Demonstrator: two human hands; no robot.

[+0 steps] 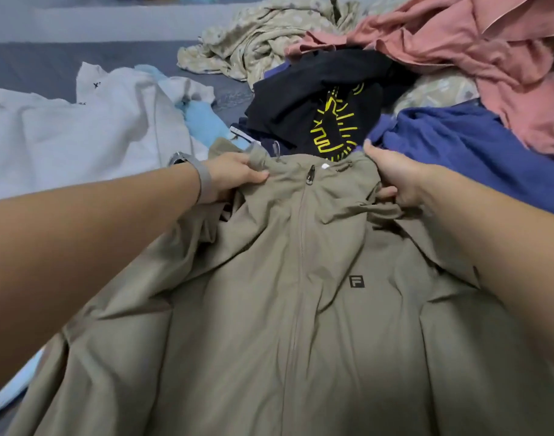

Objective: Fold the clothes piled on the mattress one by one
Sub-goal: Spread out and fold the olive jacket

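While the khaki zip jacket point(300, 309) lies front-up across the near part of the grey mattress point(33, 61), 2 hands hold it at the collar end. At one shoulder the left hand point(234, 174), a grey watch point(190, 171) on its wrist, pinches a fold of fabric between thumb and curled fingers. At the other shoulder the right hand point(392, 177) grips the cloth, fingers tucked under. Beyond the collar sit a black shirt with yellow print point(319, 111), a blue garment point(474, 149), pink clothes point(458, 42) and a patterned beige cloth point(260, 36); a white garment point(80, 127) lies left.
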